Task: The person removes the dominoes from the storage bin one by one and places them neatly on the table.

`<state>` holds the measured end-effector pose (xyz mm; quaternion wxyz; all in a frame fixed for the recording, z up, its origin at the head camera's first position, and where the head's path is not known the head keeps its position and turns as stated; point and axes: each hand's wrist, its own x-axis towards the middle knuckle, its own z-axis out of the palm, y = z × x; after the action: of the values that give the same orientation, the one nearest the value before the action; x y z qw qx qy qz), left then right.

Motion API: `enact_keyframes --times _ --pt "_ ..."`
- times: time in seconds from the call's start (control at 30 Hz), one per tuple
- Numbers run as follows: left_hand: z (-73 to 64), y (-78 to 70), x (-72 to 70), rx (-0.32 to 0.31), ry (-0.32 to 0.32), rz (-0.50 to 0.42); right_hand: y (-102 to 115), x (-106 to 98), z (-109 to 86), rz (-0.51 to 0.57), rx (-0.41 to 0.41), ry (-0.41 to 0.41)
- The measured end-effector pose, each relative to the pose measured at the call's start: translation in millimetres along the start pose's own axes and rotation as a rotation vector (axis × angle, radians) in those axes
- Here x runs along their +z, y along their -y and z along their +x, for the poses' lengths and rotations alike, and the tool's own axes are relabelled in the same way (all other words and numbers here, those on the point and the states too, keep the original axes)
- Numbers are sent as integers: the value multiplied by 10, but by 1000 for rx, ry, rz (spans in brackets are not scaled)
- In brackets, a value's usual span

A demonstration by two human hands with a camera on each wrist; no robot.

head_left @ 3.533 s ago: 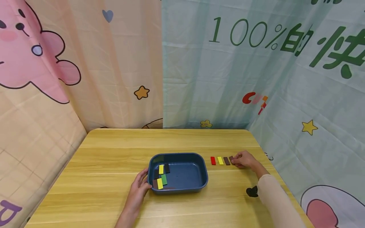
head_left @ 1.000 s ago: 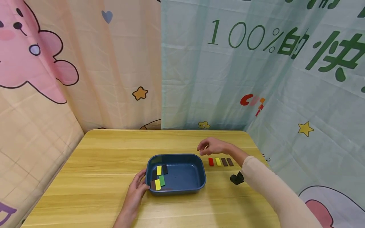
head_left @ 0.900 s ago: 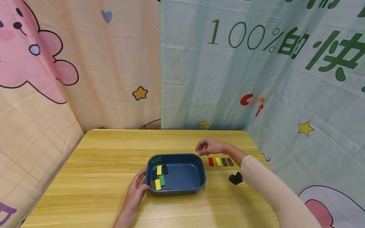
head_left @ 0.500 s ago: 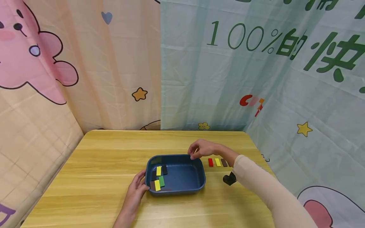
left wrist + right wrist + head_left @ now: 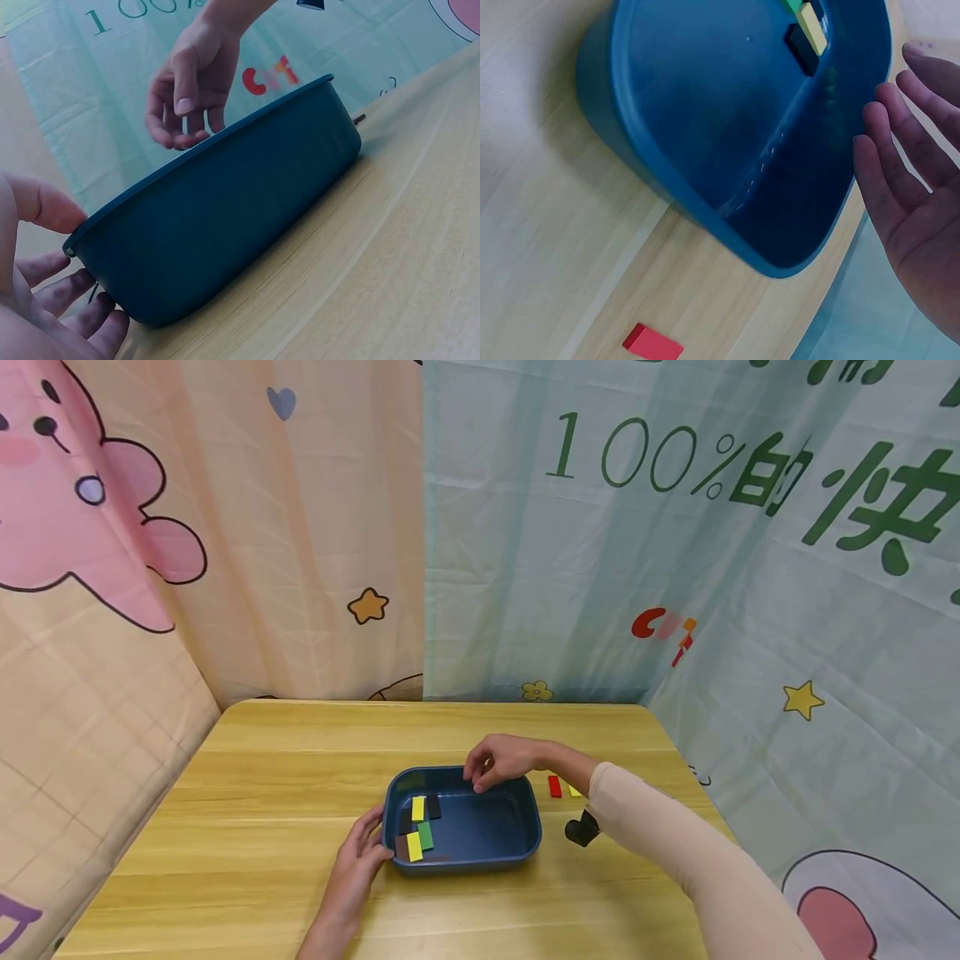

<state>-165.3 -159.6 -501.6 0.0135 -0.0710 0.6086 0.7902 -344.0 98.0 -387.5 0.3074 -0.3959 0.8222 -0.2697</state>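
Note:
A dark blue plastic tub (image 5: 480,865) stands on the table. My left hand (image 5: 358,857) holds its left end, thumb at the rim and fingers against the outer wall. Over the tub's back rim hovers my right hand (image 5: 501,761), its fingers loosely bent with nothing between them. Inside the tub, at the left, lie several small domino-like blocks: yellow (image 5: 415,847), green (image 5: 426,836), black (image 5: 433,807) and brown (image 5: 401,847). Right of the tub are a red block (image 5: 555,786) and a yellow block (image 5: 574,792); my right forearm covers the blocks beyond them.
The wooden table (image 5: 300,777) carries the tub and blocks. Printed curtains (image 5: 525,568) hang behind and beside it. A black item (image 5: 582,829) shows at my right forearm, beside the sleeve (image 5: 675,839).
My right hand has left the brown block at the row's right end and moved left over the tub. Two brown blocks in the row are now hidden by the forearm. The left hand stays put.

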Motion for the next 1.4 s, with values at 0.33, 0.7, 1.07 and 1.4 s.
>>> enact_keyframes --times 0.33,0.7,1.07,1.4 --pt "10 -12 -2 1 -1 8 69 125 307 -83 -41 90" --pt "12 3 14 7 3 14 87 361 554 -154 -138 182" --pt "28 18 -1 10 2 23 41 646 780 -300 -231 195" --pt "19 22 -4 11 4 22 17 764 844 -420 -278 171"
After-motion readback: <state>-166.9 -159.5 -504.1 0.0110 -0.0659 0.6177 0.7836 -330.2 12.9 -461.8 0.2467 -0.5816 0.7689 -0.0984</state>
